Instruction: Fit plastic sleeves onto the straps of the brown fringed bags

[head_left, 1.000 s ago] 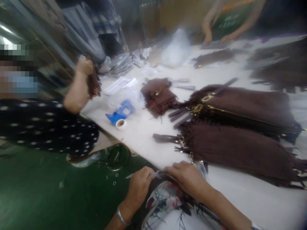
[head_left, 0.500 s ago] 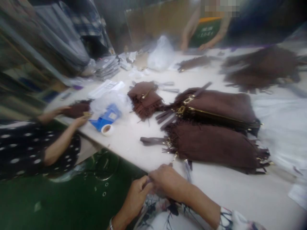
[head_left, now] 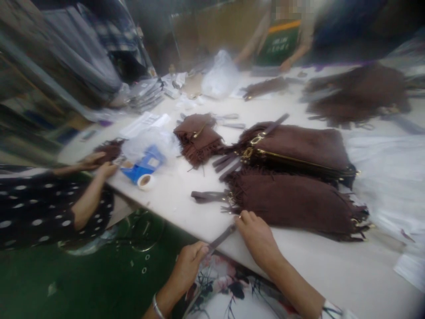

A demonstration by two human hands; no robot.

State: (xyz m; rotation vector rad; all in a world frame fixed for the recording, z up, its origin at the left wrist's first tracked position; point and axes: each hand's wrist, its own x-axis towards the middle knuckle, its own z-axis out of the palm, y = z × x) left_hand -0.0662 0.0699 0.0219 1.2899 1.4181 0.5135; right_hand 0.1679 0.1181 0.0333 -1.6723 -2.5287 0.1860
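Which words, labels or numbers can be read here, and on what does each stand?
None can be read.
Green garment at the far side: pale lettering, too blurred.
Blue dispenser: white label, too blurred.
White sheet: print too small.

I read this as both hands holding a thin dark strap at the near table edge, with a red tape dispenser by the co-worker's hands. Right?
Not quite: the tape dispenser is blue, not red, as the head view shows. The rest holds: left hand and right hand hold the thin dark strap at the near table edge, and the dispenser lies by the co-worker's hands.
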